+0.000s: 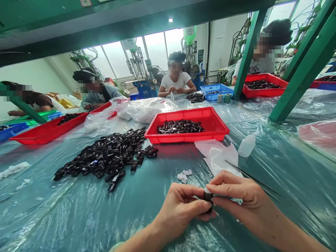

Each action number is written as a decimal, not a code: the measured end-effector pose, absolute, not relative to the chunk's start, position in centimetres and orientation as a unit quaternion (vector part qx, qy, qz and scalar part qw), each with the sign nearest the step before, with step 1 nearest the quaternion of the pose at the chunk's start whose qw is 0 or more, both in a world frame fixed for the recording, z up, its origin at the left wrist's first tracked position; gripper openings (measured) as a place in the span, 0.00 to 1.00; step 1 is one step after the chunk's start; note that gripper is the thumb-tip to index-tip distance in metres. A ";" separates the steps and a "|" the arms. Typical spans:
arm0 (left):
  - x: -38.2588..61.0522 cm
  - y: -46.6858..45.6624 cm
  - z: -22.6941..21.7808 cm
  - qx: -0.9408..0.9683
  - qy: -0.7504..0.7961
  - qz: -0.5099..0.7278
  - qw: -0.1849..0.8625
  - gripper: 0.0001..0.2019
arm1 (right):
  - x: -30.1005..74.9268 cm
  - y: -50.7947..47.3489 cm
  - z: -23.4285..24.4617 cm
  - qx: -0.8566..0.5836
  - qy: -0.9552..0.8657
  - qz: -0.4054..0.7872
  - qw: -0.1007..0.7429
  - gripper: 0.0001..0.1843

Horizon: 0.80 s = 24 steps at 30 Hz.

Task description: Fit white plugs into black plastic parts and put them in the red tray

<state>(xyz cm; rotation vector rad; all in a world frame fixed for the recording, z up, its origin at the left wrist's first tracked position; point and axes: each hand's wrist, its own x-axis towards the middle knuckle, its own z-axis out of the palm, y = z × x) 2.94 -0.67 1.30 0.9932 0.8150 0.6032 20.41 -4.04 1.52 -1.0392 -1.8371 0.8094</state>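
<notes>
Low in the head view, my left hand (178, 206) is closed around a small black plastic part (208, 196), gripped between thumb and fingers. A small white piece (208, 190) sits at the part's upper end. The fingertips of my right hand (243, 192) pinch at this white piece, and its thumb lies close against the black part. Just beyond my hands are several loose white pieces (184, 175). Long metal tweezers (252, 177) lie beside my right hand, partly over white tissue (219, 157).
A large pile of black parts (105, 154) lies left of centre. Behind it stands a red tray (187, 138) of similar parts. A translucent bottle (246, 146) stands on the right. Green posts (301, 70) rise from the plastic-covered table (78, 213). Several co-workers sit across it.
</notes>
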 end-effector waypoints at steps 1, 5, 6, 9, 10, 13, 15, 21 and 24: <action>3.0 -0.7 1.3 0.456 0.375 0.277 0.758 0.13 | 20.3 -4.0 1.5 -0.420 -0.731 0.328 0.425 0.13; 3.0 -0.6 1.1 0.453 0.386 0.280 0.754 0.12 | 20.2 -4.0 1.6 -0.434 -0.722 0.337 0.421 0.11; 3.0 -0.7 1.1 0.452 0.388 0.281 0.753 0.12 | 20.2 -4.0 1.7 -0.436 -0.721 0.338 0.419 0.10; 3.0 -0.7 1.0 0.450 0.387 0.284 0.753 0.12 | 20.3 -4.0 1.6 -0.439 -0.718 0.345 0.416 0.10; 3.0 -0.7 1.0 0.449 0.387 0.284 0.754 0.12 | 20.3 -4.0 1.6 -0.441 -0.716 0.346 0.416 0.10; 3.0 -0.7 1.1 0.450 0.393 0.282 0.751 0.11 | 20.2 -3.9 1.5 -0.443 -0.713 0.349 0.417 0.11; 3.0 -0.7 1.2 0.450 0.396 0.281 0.750 0.11 | 20.2 -3.9 1.4 -0.442 -0.711 0.352 0.418 0.11; 3.1 -0.7 1.4 0.449 0.394 0.280 0.752 0.12 | 20.2 -4.0 1.2 -0.441 -0.706 0.368 0.414 0.10; 3.1 -0.7 1.5 0.454 0.397 0.275 0.749 0.11 | 20.3 -4.0 1.3 -0.440 -0.705 0.380 0.405 0.10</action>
